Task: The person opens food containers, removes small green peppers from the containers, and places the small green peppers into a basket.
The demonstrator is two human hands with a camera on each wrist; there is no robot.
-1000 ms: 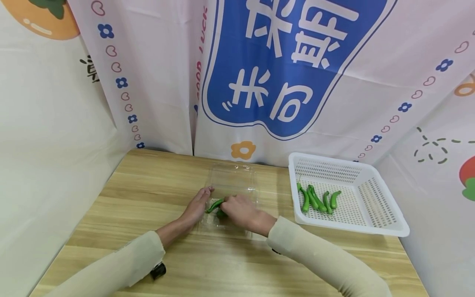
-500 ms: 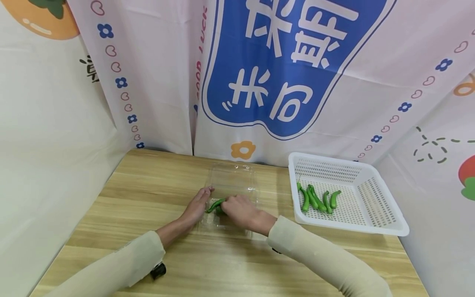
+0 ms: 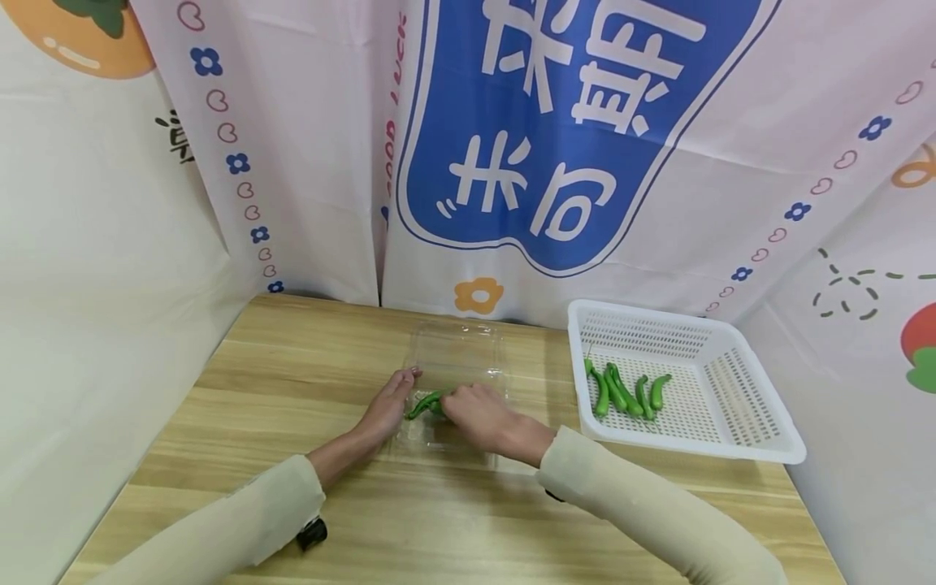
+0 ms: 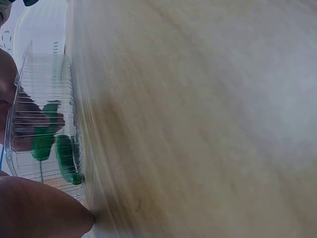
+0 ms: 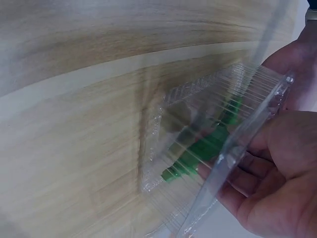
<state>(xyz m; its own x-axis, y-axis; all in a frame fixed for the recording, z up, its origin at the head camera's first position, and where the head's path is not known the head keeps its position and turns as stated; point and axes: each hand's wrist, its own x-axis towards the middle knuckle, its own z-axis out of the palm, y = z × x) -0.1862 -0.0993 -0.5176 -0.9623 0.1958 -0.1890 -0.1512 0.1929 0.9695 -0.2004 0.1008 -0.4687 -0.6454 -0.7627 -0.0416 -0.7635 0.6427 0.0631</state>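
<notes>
On the table stands a clear plastic clamshell box (image 3: 457, 351) with its lid laid back. My right hand (image 3: 478, 416) reaches inside it, fingers pinching a green chili pepper (image 4: 43, 144). Below that pepper, another green chili pepper (image 4: 65, 157) lies on the box floor, seen through the ribbed wall in the left wrist view. The left hand (image 3: 386, 409) rests along the box's left side, fingers extended against the wall. In the right wrist view the held pepper (image 5: 198, 151) shows through the clear side, close over the floor.
A white perforated basket (image 3: 760, 390) stands at the right of the wooden table (image 3: 307, 349), with several green chili peppers (image 3: 621, 394) at its left end. Printed cloth curtains (image 3: 314, 162) hang behind the table's back edge.
My right hand and forearm have shifted slightly to the right over the box, uncovering a little more green. The left hand has stayed in place.
</notes>
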